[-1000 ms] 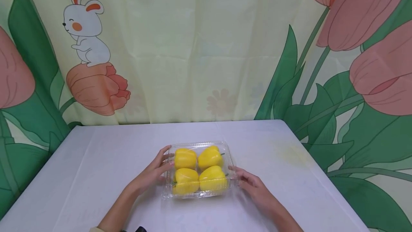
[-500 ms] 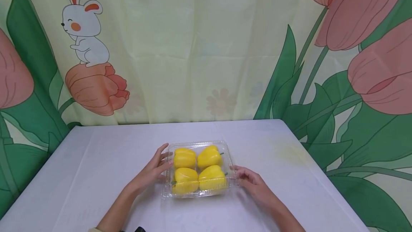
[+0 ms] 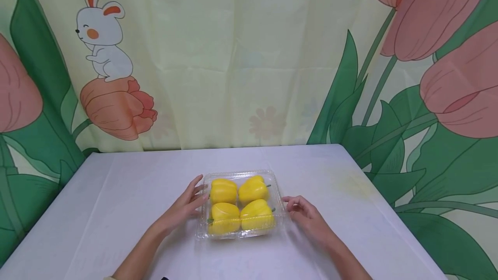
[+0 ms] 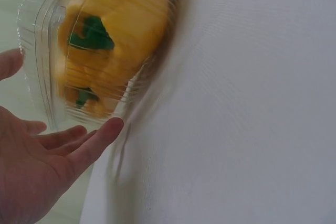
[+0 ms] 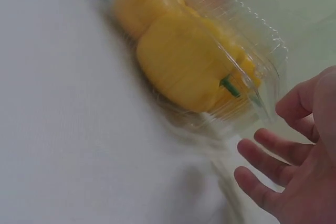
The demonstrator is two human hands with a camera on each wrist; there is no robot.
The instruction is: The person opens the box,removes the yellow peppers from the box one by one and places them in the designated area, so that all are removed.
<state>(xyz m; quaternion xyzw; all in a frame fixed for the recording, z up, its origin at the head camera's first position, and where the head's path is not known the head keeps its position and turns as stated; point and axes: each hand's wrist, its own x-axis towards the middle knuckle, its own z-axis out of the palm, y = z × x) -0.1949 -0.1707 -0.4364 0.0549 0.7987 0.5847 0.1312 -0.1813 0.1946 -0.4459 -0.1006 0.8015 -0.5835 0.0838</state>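
A clear plastic clamshell box (image 3: 238,175) sits with its lid down on the white table, holding several yellow bell peppers (image 3: 223,191) with green stems. My left hand (image 3: 179,213) is at the box's left side, fingers spread. In the left wrist view, its fingertips (image 4: 113,125) lie close by the lower corner of the box; contact is hard to tell. On the other side, my right hand (image 3: 311,221) is just off the box's right edge. The right wrist view shows its fingers (image 5: 262,158) relaxed and slightly bent, with nothing between them.
A white cloth covers the table (image 3: 128,193). Behind it hangs a pale curtain (image 3: 202,77) printed with tulips and a rabbit. A small dark object (image 3: 165,278) shows at the bottom edge of the head view.
My right hand has let go of the box's right side and drawn slightly away from it. The left hand and the box have barely moved.
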